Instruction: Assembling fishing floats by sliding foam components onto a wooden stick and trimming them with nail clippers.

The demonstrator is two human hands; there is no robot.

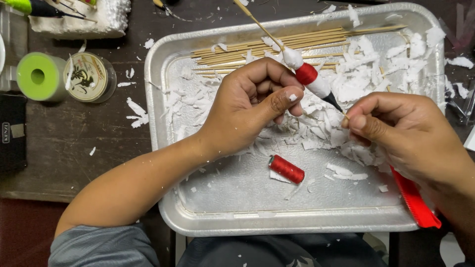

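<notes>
My left hand (252, 101) grips a thin wooden stick carrying a white foam float (309, 76) with a red band and a dark lower tip. The stick slants up to the left, over an aluminium tray (208, 207). My right hand (401, 131) pinches the stick's lower end just past the dark tip. A red thread spool (286, 169) lies on the tray below both hands, among white foam shavings (356, 79). A bundle of bamboo skewers (277, 47) lies along the tray's far side.
A green spool (37, 76) and a clear line spool (89, 77) stand on the dark table at left. A white foam block (84, 20) with tools stuck in it sits at the top left. A red comb-like tool (415, 202) rests under my right wrist.
</notes>
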